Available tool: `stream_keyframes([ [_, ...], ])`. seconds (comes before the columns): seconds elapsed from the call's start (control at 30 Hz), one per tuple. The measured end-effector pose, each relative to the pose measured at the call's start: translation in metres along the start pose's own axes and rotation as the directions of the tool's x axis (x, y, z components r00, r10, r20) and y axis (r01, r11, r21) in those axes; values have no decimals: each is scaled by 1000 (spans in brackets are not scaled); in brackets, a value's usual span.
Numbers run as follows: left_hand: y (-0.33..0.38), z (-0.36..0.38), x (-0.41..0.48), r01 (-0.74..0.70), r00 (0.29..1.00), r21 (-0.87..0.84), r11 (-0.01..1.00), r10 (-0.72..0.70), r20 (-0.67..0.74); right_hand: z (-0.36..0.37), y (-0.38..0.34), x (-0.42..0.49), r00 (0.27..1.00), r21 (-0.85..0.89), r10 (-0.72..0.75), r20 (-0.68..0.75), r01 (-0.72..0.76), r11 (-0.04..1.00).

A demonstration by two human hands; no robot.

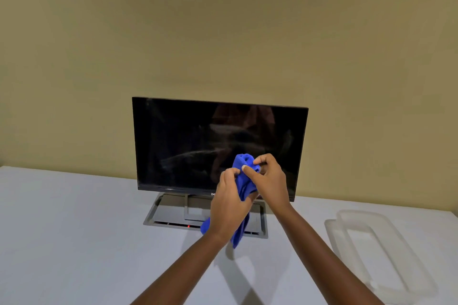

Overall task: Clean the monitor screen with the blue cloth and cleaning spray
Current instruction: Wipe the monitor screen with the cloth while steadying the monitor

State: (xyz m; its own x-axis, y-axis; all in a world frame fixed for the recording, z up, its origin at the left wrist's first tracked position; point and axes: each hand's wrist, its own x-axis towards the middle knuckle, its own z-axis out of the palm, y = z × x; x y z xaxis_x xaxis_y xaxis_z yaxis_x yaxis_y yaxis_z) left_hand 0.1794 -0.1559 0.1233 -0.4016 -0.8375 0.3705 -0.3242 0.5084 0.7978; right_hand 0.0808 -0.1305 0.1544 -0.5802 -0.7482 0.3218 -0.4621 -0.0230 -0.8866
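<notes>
Head view: the monitor screen [188,141], standing at the desk's [74,230] back edge, shows pale streaks, so I judge the wiping partly done, with those smears left to clear. No spray bottle is in view. The blue cloth [244,188] is bunched before the screen's lower middle. The left hand [229,205] curls round its middle, the right hand [271,181] pinches its top, and its tail hangs below.
</notes>
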Motion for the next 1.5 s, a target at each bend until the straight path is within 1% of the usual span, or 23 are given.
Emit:
stream_keyframes([
  [0.1, -8, -16, 14, 33, 997, -45, 998, -36, -72, 6, -7, -5, 996, 185, 10, 91, -27, 982],
  [0.17, -15, -28, 25, 65, 995, -105, 992, -73, -69, 11, -8, -10, 997, 232, -30, 64, 14, 973],
  [0.23, -20, -39, 35, 129, 989, -273, 953, -146, -41, 18, -3, -15, 992, 108, -124, -16, 125, 986],
  [0.27, -22, -44, 39, 164, 983, -380, 910, -181, -11, 24, 0, -18, 984, 3, -179, -5, 179, 984],
  [0.33, -24, -54, 43, 212, 976, -564, 798, -205, 77, 39, 4, -23, 964, -173, -248, 92, 260, 950],
  [0.4, -26, -65, 46, 252, 967, -660, 707, -173, 185, 59, 3, -24, 960, -241, -244, 136, 271, 932],
  [0.47, -31, -76, 49, 257, 956, -644, 721, -91, 280, 76, -2, -21, 968, -232, -229, 106, 248, 941],
  [0.53, -38, -89, 56, 233, 932, -590, 773, -3, 364, 90, -7, -15, 974, -185, -221, 47, 226, 956],
  [0.6, -49, -105, 68, 169, 906, -533, 829, 82, 415, 101, -9, -4, 974, -186, -228, 7, 225, 957],
  [0.67, -64, -122, 84, 41, 911, -450, 892, 152, 384, 112, -15, 9, 961, -241, -276, -28, 261, 935],
  [0.7, -71, -130, 93, -28, 933, -404, 914, 169, 319, 117, -18, 18, 950, -274, -308, -53, 283, 919],
  [0.77, -85, -149, 114, -156, 976, -293, 944, 192, 99, 128, -27, 37, 928, -343, -359, -100, 307, 888],
  [0.83, -97, -169, 138, -244, 967, -141, 959, 231, -106, 138, -39, 57, 903, -410, -411, -128, 329, 851],
  [0.9, -109, -187, 162, -245, 948, -28, 969, 233, -219, 150, -55, 78, 877, -469, -461, -135, 353, 809],
  [0.97, -120, -201, 183, -182, 944, 2, 983, 175, -281, 163, -69, 98, 852, -525, -506, -131, 373, 765],
  [1.03, -127, -212, 199, -116, 950, -45, 992, 97, -298, 178, -82, 117, 826, -573, -550, -126, 392, 720],
  [1.13, -139, -220, 220, 15, 971, -267, 964, -78, -227, 200, -95, 139, 784, -641, -608, -127, 402, 653],
  [1.2, -147, -222, 232, 107, 978, -458, 883, -177, -113, 216, -98, 152, 769, -652, -617, -166, 384, 654],
  [1.27, -150, -223, 237, 159, 979, -566, 809, -205, -18, 235, -99, 160, 766, -672, -608, -210, 339, 659],
  [1.3, -151, -224, 239, 169, 978, -603, 779, -208, 6, 246, -99, 161, 767, -715, -605, -214, 299, 632],
  [1.4, -156, -221, 241, 165, 975, -672, 722, -223, 1, 284, -100, 157, 780, -854, -608, -148, 209, 476],
  [1.47, -161, -219, 244, 148, 975, -673, 725, -223, -26, 304, -99, 152, 774, -904, -630, -69, 218, 367],
  [1.5, -162, -218, 245, 139, 975, -675, 725, -220, -36, 309, -98, 150, 769, -915, -637, -43, 226, 335],
])
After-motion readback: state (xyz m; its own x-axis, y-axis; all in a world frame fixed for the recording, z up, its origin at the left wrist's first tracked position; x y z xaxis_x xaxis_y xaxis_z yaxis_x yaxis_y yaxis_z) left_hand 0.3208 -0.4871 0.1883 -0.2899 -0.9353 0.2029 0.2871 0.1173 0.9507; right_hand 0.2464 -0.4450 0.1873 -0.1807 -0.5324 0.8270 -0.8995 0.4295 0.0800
